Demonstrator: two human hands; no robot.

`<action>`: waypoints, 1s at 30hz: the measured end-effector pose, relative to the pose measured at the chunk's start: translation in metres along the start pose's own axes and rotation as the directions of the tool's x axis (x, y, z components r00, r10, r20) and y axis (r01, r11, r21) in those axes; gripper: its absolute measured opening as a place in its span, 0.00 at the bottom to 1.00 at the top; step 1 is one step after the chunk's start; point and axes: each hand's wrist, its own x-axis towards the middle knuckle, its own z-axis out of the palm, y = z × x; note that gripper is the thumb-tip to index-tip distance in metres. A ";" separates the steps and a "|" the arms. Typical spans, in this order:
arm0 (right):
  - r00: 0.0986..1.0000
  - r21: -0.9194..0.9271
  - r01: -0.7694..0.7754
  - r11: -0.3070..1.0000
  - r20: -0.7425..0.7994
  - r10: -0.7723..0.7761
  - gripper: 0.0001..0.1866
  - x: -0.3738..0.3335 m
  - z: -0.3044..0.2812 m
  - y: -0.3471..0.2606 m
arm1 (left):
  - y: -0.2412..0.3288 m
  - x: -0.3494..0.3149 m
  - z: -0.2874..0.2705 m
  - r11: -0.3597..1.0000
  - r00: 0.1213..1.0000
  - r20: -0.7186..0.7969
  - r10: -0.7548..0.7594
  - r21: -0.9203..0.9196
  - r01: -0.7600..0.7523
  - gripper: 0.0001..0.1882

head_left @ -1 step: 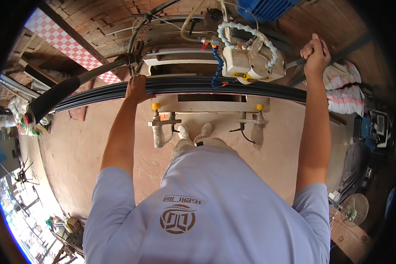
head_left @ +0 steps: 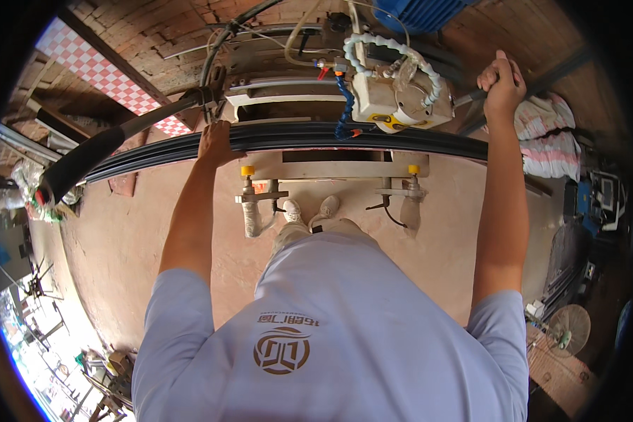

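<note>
A long black ribbed profile (head_left: 295,138) lies crosswise on the machine in front of me, its ends bending away in the wide view. My left hand (head_left: 216,144) is wrapped over it left of centre, fingers on the far side and thumb along the near edge. My right hand (head_left: 503,88) is closed round the end of a lever (head_left: 469,98), thumb pointing up. That lever runs to the pale machine head (head_left: 403,102), just behind the profile. Beside the head, a blue segmented coolant hose (head_left: 344,105) with an orange nozzle points down at the profile.
Two clamps with yellow caps, one on the left (head_left: 247,171) and one on the right (head_left: 413,170), face me. A thick black padded arm (head_left: 109,148) slants in from the left. White sacks (head_left: 550,151) lie at right; a blue motor (head_left: 422,14) sits at the back.
</note>
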 end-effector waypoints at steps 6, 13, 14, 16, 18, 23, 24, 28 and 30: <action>1.000 0.000 0.007 1.000 -0.017 -0.007 0.10 0.004 -0.005 0.006 | -0.005 0.001 0.005 0.997 0.997 -0.060 0.058 -0.050 -0.061 0.44; 0.995 -0.038 0.058 0.998 -0.075 -0.061 0.15 -0.004 0.004 -0.002 | -0.003 0.001 -0.001 0.998 0.997 -0.033 0.062 -0.015 -0.063 0.44; 0.995 -0.040 0.055 0.998 -0.078 -0.058 0.15 -0.004 0.006 -0.004 | -0.003 0.001 -0.002 0.999 0.999 -0.004 0.049 0.002 -0.049 0.44; 0.995 -0.046 0.039 0.998 -0.086 -0.043 0.15 -0.005 0.009 -0.005 | -0.001 0.002 -0.002 0.999 0.999 0.050 0.014 0.039 -0.016 0.45; 0.995 -0.053 0.023 0.998 -0.093 -0.028 0.15 -0.006 0.009 -0.004 | -0.001 0.001 -0.002 0.998 0.998 0.044 0.033 0.056 -0.036 0.44; 0.996 -0.047 0.020 0.999 -0.092 -0.024 0.15 -0.005 0.008 -0.003 | -0.001 0.001 -0.002 0.997 0.998 0.046 0.037 0.073 -0.040 0.44; 0.996 -0.045 0.021 0.999 -0.086 -0.025 0.15 -0.004 0.008 -0.003 | -0.001 0.001 -0.002 0.997 0.998 0.047 0.034 0.066 -0.037 0.44; 0.996 -0.030 0.019 0.999 -0.086 -0.021 0.15 -0.003 0.007 -0.004 | -0.002 0.000 -0.001 0.998 0.999 0.030 0.041 0.047 -0.042 0.43; 0.995 -0.047 0.035 0.998 -0.092 -0.039 0.15 -0.002 0.007 -0.003 | -0.003 0.000 0.001 0.998 0.999 0.020 0.046 0.037 -0.047 0.43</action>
